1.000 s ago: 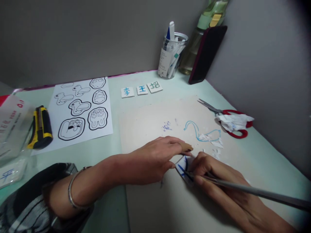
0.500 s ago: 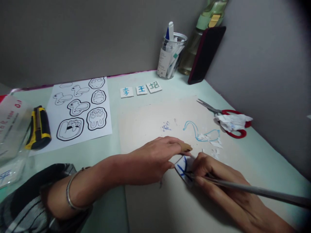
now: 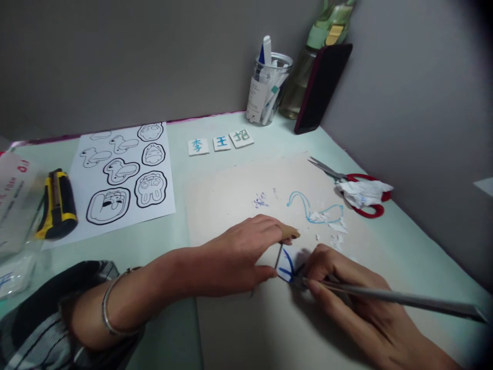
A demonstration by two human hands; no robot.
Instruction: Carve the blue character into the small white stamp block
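A small white tile point(image 3: 285, 265) with dark blue strokes lies on the beige board point(image 3: 231, 329). My left hand point(image 3: 242, 257) grips its left side between thumb and fingers; a tan wrap covers one fingertip. In my right hand point(image 3: 346, 288) is a long, thin metallic tool point(image 3: 400, 298), held like a pen, with its tip down at the tile's right part. My right fingers and their shadow partly hide that tip. White shavings point(image 3: 337, 241) and a light blue swan outline point(image 3: 304, 200) are on the board beyond my hands.
Red-handled scissors point(image 3: 365, 205) with crumpled paper lie right. Behind stand a jar of pens point(image 3: 265, 97), a bottle point(image 3: 295, 87) and a phone point(image 3: 323, 87). Three marked tiles point(image 3: 221, 143) sit at the back. Left are a printed sheet point(image 3: 165, 190), a yellow-black cutter point(image 3: 59, 205) and plastic packets point(image 3: 15, 205).
The tile has turned between my hands, its blue strokes now pointing another way. My fingers have shifted slightly, and the whole view has moved a little.
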